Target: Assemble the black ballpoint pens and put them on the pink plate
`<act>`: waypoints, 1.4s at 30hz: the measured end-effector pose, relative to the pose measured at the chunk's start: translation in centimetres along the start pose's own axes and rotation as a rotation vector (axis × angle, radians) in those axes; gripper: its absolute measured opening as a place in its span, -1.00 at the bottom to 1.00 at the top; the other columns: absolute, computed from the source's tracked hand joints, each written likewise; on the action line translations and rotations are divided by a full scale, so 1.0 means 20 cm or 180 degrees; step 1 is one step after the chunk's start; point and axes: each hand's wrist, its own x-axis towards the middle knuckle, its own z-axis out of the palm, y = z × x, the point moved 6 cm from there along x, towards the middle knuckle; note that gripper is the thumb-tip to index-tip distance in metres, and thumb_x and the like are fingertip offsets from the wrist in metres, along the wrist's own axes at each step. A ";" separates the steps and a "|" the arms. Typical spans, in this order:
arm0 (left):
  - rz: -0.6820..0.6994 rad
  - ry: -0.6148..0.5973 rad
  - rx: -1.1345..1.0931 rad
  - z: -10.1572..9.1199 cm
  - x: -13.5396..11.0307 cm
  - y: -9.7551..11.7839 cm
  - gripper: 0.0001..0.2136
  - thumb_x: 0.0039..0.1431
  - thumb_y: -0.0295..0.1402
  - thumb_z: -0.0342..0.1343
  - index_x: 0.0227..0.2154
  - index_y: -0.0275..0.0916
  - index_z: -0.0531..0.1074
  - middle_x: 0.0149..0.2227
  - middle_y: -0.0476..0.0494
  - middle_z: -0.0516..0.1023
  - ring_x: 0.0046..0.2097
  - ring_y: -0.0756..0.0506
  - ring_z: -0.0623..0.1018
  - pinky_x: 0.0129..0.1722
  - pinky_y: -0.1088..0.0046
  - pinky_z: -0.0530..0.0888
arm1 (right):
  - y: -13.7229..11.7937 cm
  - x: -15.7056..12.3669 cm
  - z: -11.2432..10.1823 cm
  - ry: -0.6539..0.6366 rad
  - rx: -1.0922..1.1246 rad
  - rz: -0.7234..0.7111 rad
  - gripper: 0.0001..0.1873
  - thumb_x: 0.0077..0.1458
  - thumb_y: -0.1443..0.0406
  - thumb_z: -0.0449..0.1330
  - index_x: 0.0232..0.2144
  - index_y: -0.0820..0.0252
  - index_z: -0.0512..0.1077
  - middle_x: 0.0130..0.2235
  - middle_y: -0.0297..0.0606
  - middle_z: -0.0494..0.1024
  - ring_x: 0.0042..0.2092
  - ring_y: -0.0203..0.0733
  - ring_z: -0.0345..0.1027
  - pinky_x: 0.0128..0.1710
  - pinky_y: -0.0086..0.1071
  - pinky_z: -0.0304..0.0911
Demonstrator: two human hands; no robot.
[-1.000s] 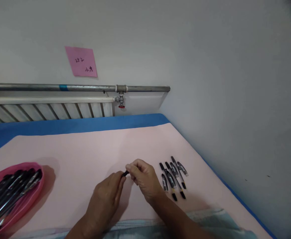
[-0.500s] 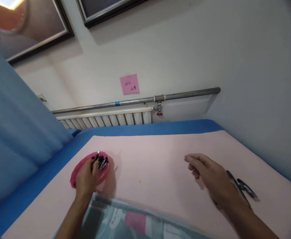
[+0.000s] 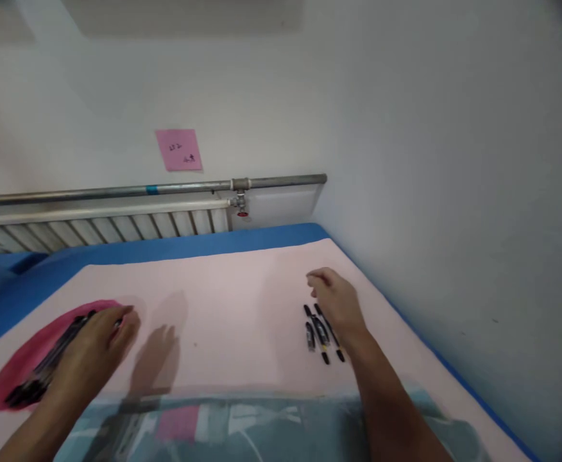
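Observation:
My left hand [image 3: 91, 350] is over the right end of a pink tray [image 3: 21, 359] that holds several black pens [image 3: 45, 372]. It is smeared by motion, so I cannot see whether its fingers hold a pen. My right hand [image 3: 336, 301] hovers palm down just above a small group of black pens [image 3: 317, 333] lying on the pink cloth near the right edge. Its fingers are loosely bent and apart, with nothing seen in them.
The pink cloth [image 3: 233, 301] covers a blue-edged surface [image 3: 175, 244] that meets a white wall on the right. A radiator [image 3: 98, 224] and a metal pipe [image 3: 165, 188] run along the back wall under a pink note [image 3: 178, 149]. Patterned fabric [image 3: 223, 427] lies at the near edge.
A second ago both hands held one pen together at the middle. The left hand then went to the pink tray and the right hand moved over the pens at the right. The camera swung about.

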 end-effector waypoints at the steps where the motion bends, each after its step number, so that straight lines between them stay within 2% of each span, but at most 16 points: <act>1: 0.0199 -0.0219 -0.0265 0.05 0.00 0.13 -0.69 0.05 -0.14 -0.06 -0.27 -0.21 0.40 -0.20 -0.15 0.53 -0.17 -0.16 0.50 -0.17 0.33 0.42 | 0.00 0.00 0.01 -0.0219 -0.0669 -0.0121 -0.76 0.03 0.29 -0.04 -0.39 0.22 0.41 -0.44 -0.25 0.46 -0.40 -0.24 0.30 -0.45 -0.44 0.08; 3: 0.0574 -0.0489 -0.0723 0.12 -0.02 0.40 -0.67 0.06 -0.13 -0.07 -0.24 -0.24 0.39 -0.15 -0.22 0.50 -0.15 -0.17 0.49 -0.15 0.30 0.42 | 0.04 -0.02 0.04 -0.0670 -0.1736 -0.0212 -0.77 0.02 0.34 -0.04 -0.41 0.23 0.42 -0.37 -0.17 0.49 -0.34 -0.19 0.32 -0.43 -0.42 0.04; 5: 0.0884 -0.0679 -0.0979 0.18 -0.06 0.63 -0.69 0.09 -0.17 -0.10 -0.22 -0.23 0.39 -0.12 -0.22 0.48 -0.08 -0.17 0.45 -0.09 0.28 0.38 | 0.08 -0.04 0.04 -0.0929 -0.2200 -0.0118 -0.80 -0.01 0.37 -0.01 -0.41 0.25 0.42 -0.37 -0.12 0.49 -0.34 -0.16 0.33 -0.45 -0.40 0.01; 6: 0.0983 -0.0798 -0.1045 0.22 -0.09 0.72 -0.70 0.11 -0.19 -0.11 -0.22 -0.22 0.39 -0.11 -0.21 0.47 -0.06 -0.16 0.44 -0.06 0.27 0.37 | 0.10 -0.05 0.03 -0.0968 -0.2250 -0.0059 -0.81 -0.03 0.38 0.00 -0.41 0.26 0.42 -0.37 -0.11 0.49 -0.34 -0.14 0.34 -0.45 -0.40 0.00; 8: 0.1071 -0.0951 -0.1146 0.30 -0.14 0.81 -0.72 0.14 -0.23 -0.13 -0.20 -0.21 0.38 -0.10 -0.20 0.46 -0.05 -0.14 0.43 -0.05 0.27 0.36 | 0.13 -0.05 -0.01 -0.0934 -0.2335 0.0001 -0.81 -0.04 0.39 0.00 -0.39 0.27 0.41 -0.36 -0.09 0.48 -0.32 -0.12 0.33 -0.44 -0.38 -0.01; 12: 0.0943 -0.1090 -0.1371 0.43 -0.23 0.80 -0.75 0.14 -0.26 -0.13 -0.21 -0.18 0.37 -0.15 -0.16 0.48 -0.10 -0.13 0.46 -0.13 0.33 0.41 | 0.18 -0.05 -0.09 -0.0768 -0.2614 0.0107 -0.76 0.04 0.34 -0.04 -0.28 0.25 0.38 -0.26 -0.06 0.43 -0.23 -0.06 0.28 -0.38 -0.35 0.01; 16: 0.0823 -0.1406 -0.1622 0.52 -0.28 0.74 -0.79 0.12 -0.26 -0.08 -0.26 -0.14 0.39 -0.22 -0.12 0.51 -0.18 -0.11 0.50 -0.20 0.40 0.43 | 0.24 -0.03 -0.09 -0.0795 -0.2599 0.0453 -0.65 0.09 0.15 -0.06 -0.17 0.21 0.34 -0.17 -0.04 0.38 -0.15 0.01 0.22 -0.34 -0.34 0.03; 20: 0.0771 -0.1481 -0.1828 0.51 -0.28 0.74 -0.79 0.13 -0.25 -0.09 -0.24 -0.13 0.38 -0.21 -0.12 0.51 -0.18 -0.11 0.49 -0.19 0.42 0.41 | 0.25 -0.02 -0.05 -0.0989 -0.2480 0.0479 -0.59 0.04 0.07 -0.02 -0.18 0.22 0.35 -0.21 -0.06 0.40 -0.22 -0.05 0.26 -0.38 -0.37 0.01; 25: 0.0534 -0.1373 -0.1942 0.46 -0.27 0.73 -0.79 0.13 -0.23 -0.09 -0.24 -0.13 0.37 -0.23 -0.12 0.51 -0.21 -0.12 0.49 -0.23 0.42 0.41 | 0.17 -0.02 -0.05 -0.0724 -0.2267 0.0115 -0.76 0.06 0.28 -0.04 -0.33 0.24 0.39 -0.33 -0.16 0.46 -0.34 -0.22 0.28 -0.43 -0.43 -0.03; 28: 0.0422 -0.1486 -0.2040 0.47 -0.28 0.75 -0.79 0.13 -0.23 -0.10 -0.25 -0.13 0.37 -0.25 -0.11 0.51 -0.23 -0.12 0.49 -0.24 0.41 0.40 | 0.14 -0.06 0.02 -0.1187 -0.2272 0.0063 -0.82 0.00 0.37 0.00 -0.44 0.22 0.40 -0.43 -0.23 0.48 -0.42 -0.26 0.27 -0.49 -0.44 -0.06; 30: 0.0438 -0.1602 -0.2199 0.49 -0.29 0.81 -0.80 0.13 -0.25 -0.10 -0.27 -0.14 0.38 -0.28 -0.10 0.52 -0.26 -0.10 0.49 -0.26 0.42 0.40 | 0.13 -0.11 0.10 -0.1536 -0.2434 -0.0056 -0.85 -0.04 0.39 0.03 -0.47 0.23 0.41 -0.45 -0.21 0.49 -0.43 -0.24 0.30 -0.50 -0.43 -0.05; 32: 0.0509 -0.1658 -0.2408 0.50 -0.29 0.89 -0.81 0.12 -0.28 -0.09 -0.29 -0.14 0.39 -0.31 -0.09 0.52 -0.29 -0.09 0.48 -0.27 0.43 0.38 | 0.11 -0.14 0.16 -0.1661 -0.2581 -0.0229 -0.84 -0.07 0.41 0.04 -0.45 0.26 0.42 -0.42 -0.15 0.51 -0.39 -0.18 0.33 -0.48 -0.41 -0.02; 35: 0.0595 -0.1653 -0.2690 0.49 -0.29 1.00 -0.83 0.10 -0.30 -0.07 -0.34 -0.15 0.41 -0.36 -0.08 0.51 -0.32 -0.08 0.47 -0.31 0.44 0.37 | 0.10 -0.17 0.21 -0.1621 -0.2670 -0.0355 -0.81 -0.08 0.44 0.04 -0.39 0.30 0.42 -0.37 -0.06 0.51 -0.33 -0.11 0.35 -0.44 -0.38 0.01; 37: 0.0569 -0.1689 -0.2764 0.49 -0.29 1.03 -0.83 0.10 -0.30 -0.06 -0.36 -0.16 0.42 -0.38 -0.08 0.51 -0.34 -0.08 0.47 -0.33 0.45 0.37 | 0.10 -0.19 0.24 -0.1605 -0.2699 -0.0409 -0.79 -0.06 0.44 0.02 -0.34 0.31 0.40 -0.35 -0.05 0.50 -0.31 -0.10 0.35 -0.41 -0.36 0.02; 40: 0.0415 -0.1813 -0.2731 0.51 -0.30 1.00 -0.82 0.10 -0.28 -0.07 -0.35 -0.15 0.41 -0.34 -0.08 0.53 -0.30 -0.07 0.49 -0.31 0.46 0.38 | 0.10 -0.24 0.28 -0.1487 -0.2764 -0.0633 -0.80 -0.01 0.44 0.00 -0.31 0.28 0.37 -0.35 -0.08 0.48 -0.30 -0.11 0.32 -0.38 -0.35 0.03; 42: 0.0278 -0.1944 -0.2686 0.53 -0.31 0.96 -0.80 0.11 -0.25 -0.08 -0.32 -0.14 0.41 -0.30 -0.07 0.54 -0.26 -0.08 0.50 -0.27 0.46 0.39 | 0.08 -0.28 0.30 -0.1236 -0.2842 -0.0989 -0.80 0.00 0.45 -0.01 -0.31 0.25 0.35 -0.38 -0.12 0.44 -0.32 -0.11 0.29 -0.38 -0.34 0.03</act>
